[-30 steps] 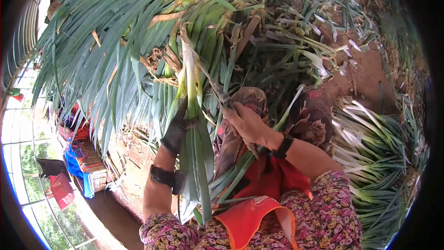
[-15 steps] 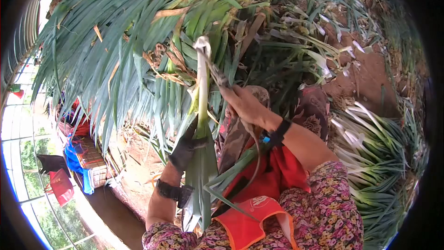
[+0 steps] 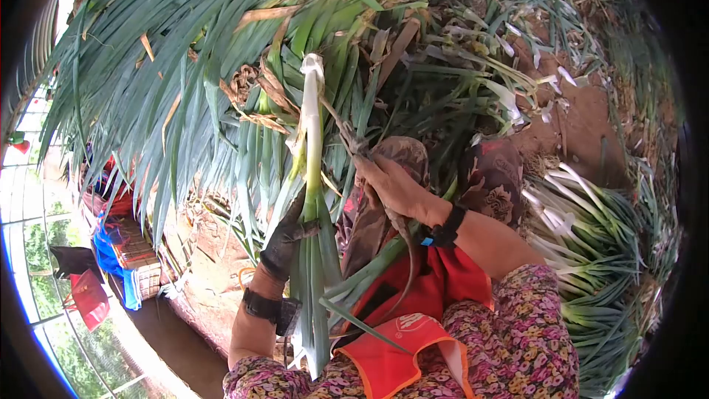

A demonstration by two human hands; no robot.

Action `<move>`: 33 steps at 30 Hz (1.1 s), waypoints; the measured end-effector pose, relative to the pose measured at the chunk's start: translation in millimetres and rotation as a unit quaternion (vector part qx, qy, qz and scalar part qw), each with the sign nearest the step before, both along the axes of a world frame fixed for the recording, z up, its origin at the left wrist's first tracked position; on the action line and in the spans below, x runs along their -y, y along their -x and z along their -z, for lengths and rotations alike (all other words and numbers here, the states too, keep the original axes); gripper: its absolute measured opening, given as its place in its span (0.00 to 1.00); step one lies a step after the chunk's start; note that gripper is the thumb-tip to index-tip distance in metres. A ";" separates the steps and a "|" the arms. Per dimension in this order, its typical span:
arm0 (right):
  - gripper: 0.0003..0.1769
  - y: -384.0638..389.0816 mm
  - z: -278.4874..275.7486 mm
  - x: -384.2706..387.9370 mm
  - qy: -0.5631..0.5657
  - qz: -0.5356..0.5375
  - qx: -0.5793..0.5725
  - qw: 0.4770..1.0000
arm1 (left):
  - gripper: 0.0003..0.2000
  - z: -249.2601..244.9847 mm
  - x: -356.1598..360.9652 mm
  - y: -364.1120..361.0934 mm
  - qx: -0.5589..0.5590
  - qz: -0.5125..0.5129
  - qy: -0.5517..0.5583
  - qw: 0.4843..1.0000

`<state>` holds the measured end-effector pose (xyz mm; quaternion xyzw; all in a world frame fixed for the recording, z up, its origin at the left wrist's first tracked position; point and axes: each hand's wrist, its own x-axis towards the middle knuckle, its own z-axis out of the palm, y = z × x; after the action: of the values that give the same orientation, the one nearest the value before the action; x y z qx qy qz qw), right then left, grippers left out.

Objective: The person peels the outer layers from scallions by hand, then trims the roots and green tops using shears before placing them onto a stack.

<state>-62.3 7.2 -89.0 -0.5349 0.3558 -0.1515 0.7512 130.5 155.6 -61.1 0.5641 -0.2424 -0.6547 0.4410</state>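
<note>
A single leek stands out in front of me, its white root end pointing away and its green leaves running down toward my lap. My left hand, in a dark glove, is closed around the leek where the leaves begin. My bare right hand grips a muddy, thin-tipped nozzle, and a slim hose trails from it toward my apron. The nozzle's tip points at the white stalk from the right, close beside it. A yellowish outer layer hangs loose on the stalk's left side.
A big heap of leeks fans out ahead and left. At right lies a pile of white-stalked leeks. Peeled scraps litter the brown soil. A woven basket with blue cloth stands at left, near a red bag.
The leek and my left hand have shifted slightly left. The nozzle's tip has gone from near the root end to lower along the stalk. Both hands keep their hold.
</note>
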 end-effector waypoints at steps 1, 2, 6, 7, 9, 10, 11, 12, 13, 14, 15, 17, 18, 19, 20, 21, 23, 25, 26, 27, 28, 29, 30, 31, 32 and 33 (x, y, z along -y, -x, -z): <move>0.30 -4.5 1.0 7.0 0.004 -0.001 -0.004 1.000 | 0.39 3.6 -0.9 -1.2 -0.002 0.001 0.005 1.000; 0.30 -9.9 3.2 14.3 -0.009 0.002 0.010 1.000 | 0.39 7.1 -1.8 -2.4 -0.004 0.001 0.011 1.000; 0.29 -13.3 6.2 22.2 -0.047 -0.002 0.042 0.998 | 0.40 2.9 -1.8 -7.3 -0.037 -0.036 -0.002 0.999; 0.29 -10.0 1.3 19.0 -0.052 -0.009 0.042 0.998 | 0.40 3.3 -2.6 -8.1 -0.053 -0.045 0.009 0.998; 0.29 9.7 -23.6 -4.7 -0.048 -0.028 0.039 0.998 | 0.40 6.4 -2.7 -10.0 -0.092 -0.061 0.017 0.994; 0.29 16.5 -32.4 -13.2 -0.046 -0.037 0.037 0.998 | 0.40 8.5 -1.7 -10.5 -0.114 -0.067 0.013 0.991; 0.26 17.2 -29.7 -16.4 -0.043 -0.040 0.034 0.998 | 0.40 9.9 -1.8 -10.8 -0.134 -0.073 0.008 0.988; 0.24 15.6 -26.6 -20.1 -0.040 -0.042 0.034 0.998 | 0.41 17.3 -4.6 -12.0 -0.156 -0.092 0.014 0.983; 0.22 12.9 -25.9 -21.9 -0.036 -0.043 0.034 0.998 | 0.34 22.4 -6.6 -12.7 -0.072 -0.061 0.035 0.995; 0.24 9.2 -26.4 -17.7 -0.041 -0.037 0.021 0.998 | 0.28 26.6 -7.4 -12.1 0.013 -0.029 0.059 0.998; 0.26 4.3 -26.6 -12.5 -0.043 -0.023 0.025 0.999 | 0.23 30.7 -8.1 -7.9 0.024 -0.041 0.069 0.996; 0.30 -6.3 -21.7 0.6 -0.044 0.004 0.030 0.999 | 0.17 39.2 -9.6 0.5 0.047 -0.065 0.091 0.993; 0.30 -13.3 -9.8 8.6 -0.031 0.015 0.041 0.999 | 0.16 27.4 -7.1 3.0 -0.009 -0.076 0.067 0.995; 0.31 -18.9 -6.3 16.7 -0.027 0.020 0.041 0.999 | 0.16 26.2 -7.2 2.7 -0.031 -0.081 0.054 0.995; 0.31 -23.9 -3.9 24.2 -0.025 0.026 0.041 0.999 | 0.15 24.9 -7.2 2.3 -0.054 -0.087 0.041 0.994; 0.31 -28.7 -0.8 31.5 -0.024 0.032 0.041 0.998 | 0.15 34.7 -9.8 -0.8 -0.044 -0.087 0.039 0.995; 0.33 -39.2 8.4 45.9 -0.047 0.038 0.065 0.996 | 0.21 51.1 -11.1 -11.1 -0.003 -0.053 0.039 0.998; 0.33 -47.1 17.7 58.4 -0.077 0.038 0.082 0.993 | 0.35 44.2 -7.8 -15.1 0.023 -0.018 0.032 0.999; 0.32 -47.3 23.9 62.9 -0.090 0.034 0.081 0.992 | 0.41 38.4 -7.9 -14.7 0.019 -0.017 0.022 0.999; 0.31 -43.7 19.8 62.8 -0.113 0.029 0.081 0.990 | 0.41 2.9 1.2 1.8 -0.020 -0.043 0.002 0.999; 0.31 -36.7 8.3 64.0 -0.134 0.028 0.081 0.987 | 0.41 -6.5 7.1 6.9 -0.040 -0.049 -0.005 0.998; 0.30 -26.8 -6.9 66.6 -0.152 0.029 0.082 0.985 | 0.41 -15.9 13.2 12.0 -0.060 -0.054 -0.012 0.997; 0.27 -12.5 -27.2 68.2 -0.183 0.008 0.111 0.977 | 0.41 -13.6 15.2 11.7 -0.060 -0.040 -0.007 0.997; 0.27 6.6 -43.5 71.1 -0.144 0.030 0.153 0.977 | 0.38 -24.7 20.3 20.2 -0.098 -0.040 -0.009 0.994; 0.27 28.0 -57.4 74.8 -0.104 0.049 0.193 0.974 | 0.36 -35.5 25.0 28.7 -0.135 -0.040 -0.012 0.990; 0.27 42.6 -66.6 77.9 -0.064 0.064 0.232 0.968 | 0.34 -46.4 29.4 37.3 -0.171 -0.039 -0.016 0.984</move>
<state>-104.9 -70.7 -22.5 -0.4117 0.2144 -0.2963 0.8347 93.2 126.1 -14.7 0.4596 -0.1304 -0.7276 0.4923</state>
